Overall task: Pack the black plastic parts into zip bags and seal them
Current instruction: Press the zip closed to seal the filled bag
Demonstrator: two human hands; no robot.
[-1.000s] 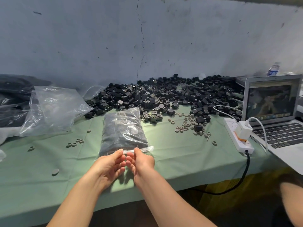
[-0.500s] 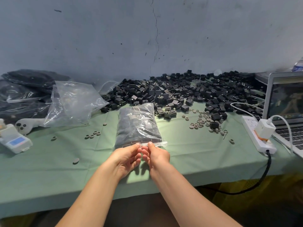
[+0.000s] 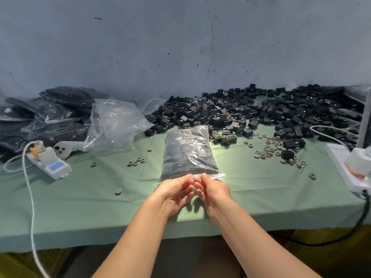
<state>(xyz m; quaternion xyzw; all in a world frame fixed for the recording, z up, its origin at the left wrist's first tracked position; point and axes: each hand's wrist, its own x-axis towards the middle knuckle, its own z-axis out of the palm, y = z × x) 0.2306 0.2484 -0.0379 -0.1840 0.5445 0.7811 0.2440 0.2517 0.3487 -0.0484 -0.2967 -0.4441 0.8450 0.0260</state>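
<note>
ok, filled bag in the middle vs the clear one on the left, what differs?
The filled bag is dark, packed with black parts; the clear bag looks empty and see-through. The filled bag lies flat, its near edge pinched by the left hand and right hand; the clear bag sits crumpled and untouched. Both are transparent plastic on the green cloth.

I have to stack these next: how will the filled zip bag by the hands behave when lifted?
Probably heavy for its size: the filled zip bag is packed tight with black parts. Likely to sag if lifted by the zip edge the left hand and right hand pinch. Its thin, glossy film may slip.
</note>
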